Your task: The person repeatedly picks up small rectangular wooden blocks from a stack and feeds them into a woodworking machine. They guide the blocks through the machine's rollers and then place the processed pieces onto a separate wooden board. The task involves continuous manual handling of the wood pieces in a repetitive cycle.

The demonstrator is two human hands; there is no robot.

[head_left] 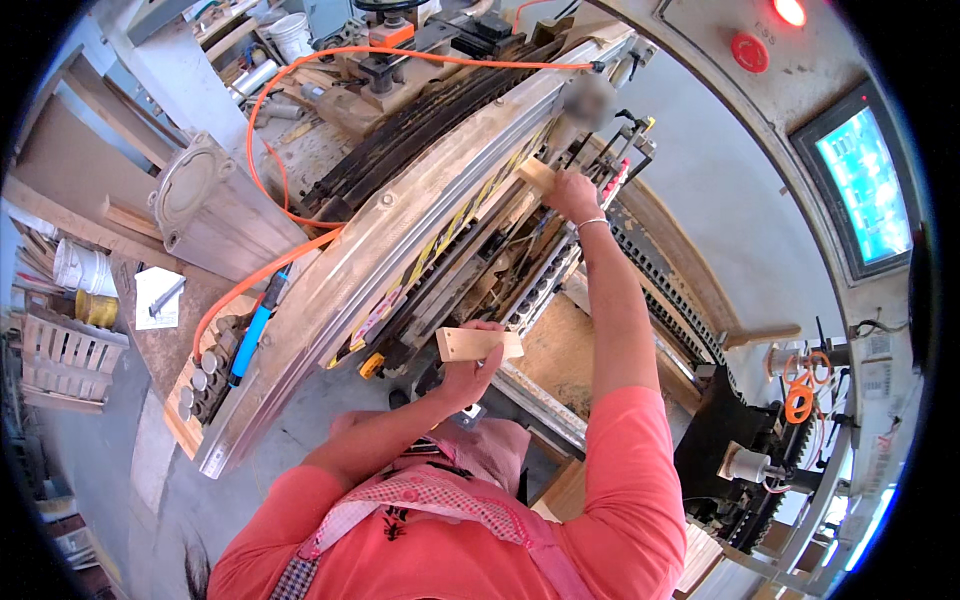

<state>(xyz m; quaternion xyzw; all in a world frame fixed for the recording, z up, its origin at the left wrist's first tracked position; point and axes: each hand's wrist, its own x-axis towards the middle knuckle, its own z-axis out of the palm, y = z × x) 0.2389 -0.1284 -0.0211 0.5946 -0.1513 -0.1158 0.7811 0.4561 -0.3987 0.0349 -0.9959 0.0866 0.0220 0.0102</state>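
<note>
My left hand (466, 382) is closed around a short pale wooden block (468, 345) with small holes near its end, held in front of my body. Farther off, my right arm stretches over the machine bed. My right hand (575, 196) grips a small pale wooden piece (537, 175) by one end, close to the machine's rails (500, 240). The fingertips of this hand are partly hidden, and I cannot tell whether the piece touches the machine.
A long metal beam (390, 200) crosses at left, with an orange hose (250, 130) over it and a blue air gun (256, 335) near its lower end. A wooden board (550, 350) lies inside the machine. At right are a lit screen (866, 185) and red button (750, 53).
</note>
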